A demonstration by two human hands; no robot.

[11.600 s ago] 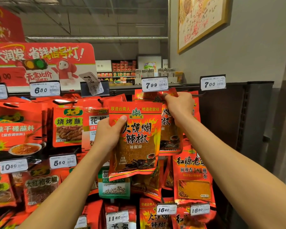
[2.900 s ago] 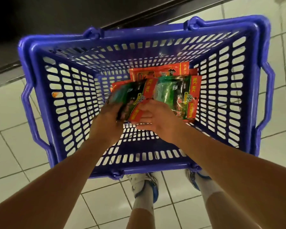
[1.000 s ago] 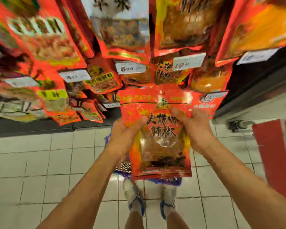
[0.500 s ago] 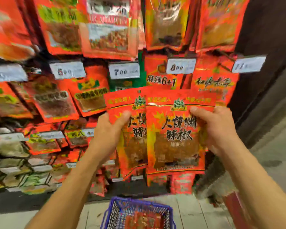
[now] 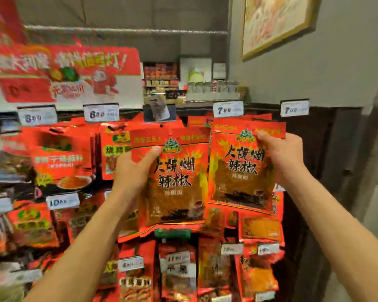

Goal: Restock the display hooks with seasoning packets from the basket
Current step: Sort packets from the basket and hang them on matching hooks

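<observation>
- A supermarket hanging display (image 5: 59,162) crowded with red seasoning packets fills the frame in front of me, price tags clipped along the hook ends and a red promotional sign (image 5: 63,73) above.
- I hold two matching red chili-powder packets up at the top row. The basket is out of view.
- My left hand (image 5: 135,168) grips the left packet (image 5: 175,182) by its left edge, thumb across the front; its small hang hole shows at the top.
- My right hand (image 5: 279,153) pinches the right packet (image 5: 240,168) at its upper right corner, raised just beneath the 7.99 price tag (image 5: 228,109).
- The step, as I judge it, is hanging: the right packet looks first in line for the hook behind that tag, though the hook itself is hidden.
- Next calls for lining the packet's hole with the hook tip and sliding it back, while the left packet waits.
</observation>
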